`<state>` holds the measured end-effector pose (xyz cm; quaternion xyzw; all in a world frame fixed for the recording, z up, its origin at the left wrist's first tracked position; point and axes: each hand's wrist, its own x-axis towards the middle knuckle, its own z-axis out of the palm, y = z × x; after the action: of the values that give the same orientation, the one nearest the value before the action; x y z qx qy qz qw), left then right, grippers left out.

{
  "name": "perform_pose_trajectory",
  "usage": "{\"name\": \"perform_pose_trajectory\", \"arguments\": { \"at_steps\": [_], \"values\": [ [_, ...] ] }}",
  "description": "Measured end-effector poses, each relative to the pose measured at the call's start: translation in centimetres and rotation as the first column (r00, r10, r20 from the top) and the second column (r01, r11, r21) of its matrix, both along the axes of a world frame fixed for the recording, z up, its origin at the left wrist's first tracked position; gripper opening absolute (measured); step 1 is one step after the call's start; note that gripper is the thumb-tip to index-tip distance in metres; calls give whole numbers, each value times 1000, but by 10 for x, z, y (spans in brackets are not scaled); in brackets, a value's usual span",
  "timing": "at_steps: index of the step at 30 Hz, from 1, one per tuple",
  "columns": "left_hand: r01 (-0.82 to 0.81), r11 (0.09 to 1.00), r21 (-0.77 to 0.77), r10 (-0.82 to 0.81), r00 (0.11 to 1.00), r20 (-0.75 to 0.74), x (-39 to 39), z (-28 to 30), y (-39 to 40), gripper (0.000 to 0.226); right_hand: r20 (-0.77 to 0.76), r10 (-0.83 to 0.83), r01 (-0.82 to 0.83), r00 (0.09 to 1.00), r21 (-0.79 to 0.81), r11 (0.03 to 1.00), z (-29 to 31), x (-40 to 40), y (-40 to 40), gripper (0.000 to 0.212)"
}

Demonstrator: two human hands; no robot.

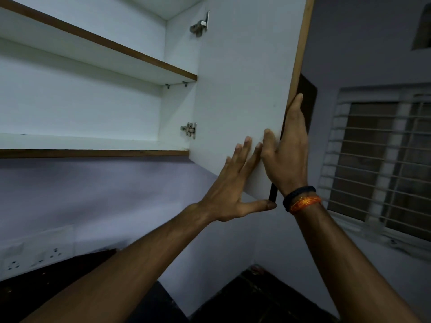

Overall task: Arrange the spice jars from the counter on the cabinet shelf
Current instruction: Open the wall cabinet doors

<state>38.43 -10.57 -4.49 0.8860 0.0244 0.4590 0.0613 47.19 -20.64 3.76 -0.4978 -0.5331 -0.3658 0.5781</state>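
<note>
A white wall cabinet stands open above me, with a bare lower shelf (93,145) and a bare upper shelf (130,64). Its door (245,89) is swung out to the right. My left hand (233,190) lies flat against the door's white inner face near the bottom corner, fingers spread and thumb under the lower edge. My right hand (289,148) wraps the door's outer edge beside a dark handle (272,194), fingers on the brown outer side. No spice jars are in view.
Two metal hinges (189,130) hold the door to the cabinet's right wall. A dark counter (46,283) runs along the bottom, with wall sockets (32,257) above it. A barred window (382,159) is at the right.
</note>
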Motion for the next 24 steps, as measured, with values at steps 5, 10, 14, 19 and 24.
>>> {"name": "perform_pose_trajectory", "arguments": {
  "at_steps": [5, 10, 14, 19, 24],
  "values": [
    [-55, 996, 70, 60, 996, -70, 24, 1, 12, 111, 86, -309, 309, 947, 13, 951, -4, 30, 4, 76],
    [-121, 988, 98, 132, 985, -109, 48, 1, 29, 103, 245, -596, 624, 765, -52, 780, -8, 62, 11, 68],
    [-165, 980, 114, 185, 962, -200, 65, -2, 47, 101, 430, -663, 773, 612, -151, 616, -16, 86, 19, 69],
    [-232, 967, 103, 252, 924, -287, 86, -1, 65, 99, 466, -652, 801, 598, -314, 510, -21, 116, 20, 77],
    [-258, 957, 131, 284, 925, -253, 95, -6, 72, 101, 499, -655, 821, 568, -284, 495, -25, 124, 26, 74]
  ]
}}
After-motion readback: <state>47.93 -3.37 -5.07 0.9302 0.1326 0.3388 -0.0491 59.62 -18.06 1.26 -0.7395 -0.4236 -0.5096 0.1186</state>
